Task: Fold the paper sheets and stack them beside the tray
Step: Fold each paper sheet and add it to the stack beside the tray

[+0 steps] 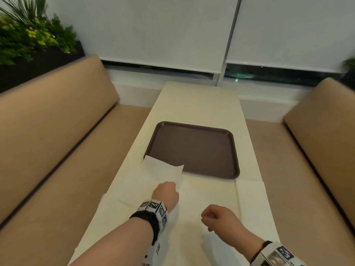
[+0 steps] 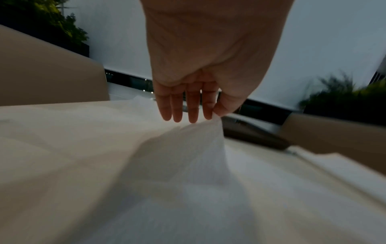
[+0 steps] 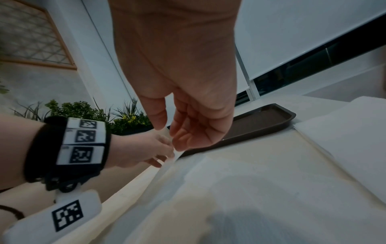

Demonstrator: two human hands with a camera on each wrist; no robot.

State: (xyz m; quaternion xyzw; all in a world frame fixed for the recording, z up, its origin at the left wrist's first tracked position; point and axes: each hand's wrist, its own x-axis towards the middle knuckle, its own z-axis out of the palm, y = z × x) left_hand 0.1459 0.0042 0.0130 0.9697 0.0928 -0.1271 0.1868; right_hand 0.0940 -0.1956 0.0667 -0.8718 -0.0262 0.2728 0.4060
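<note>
A brown tray lies in the middle of the cream table. My left hand pinches a white paper sheet between thumb and forefinger and holds its edge raised. The sheet's far corner overlaps the tray's near-left corner. In the left wrist view the thumb and fingers point down onto the lifted sheet. My right hand hovers to the right with loosely curled fingers and holds nothing. Another white sheet lies flat near the tray's near-right corner, also seen in the right wrist view.
Tan bench seats run along both sides of the narrow table. A planter with green plants stands at the back left. White roller blinds cover the window behind. More pale paper lies flat under my hands.
</note>
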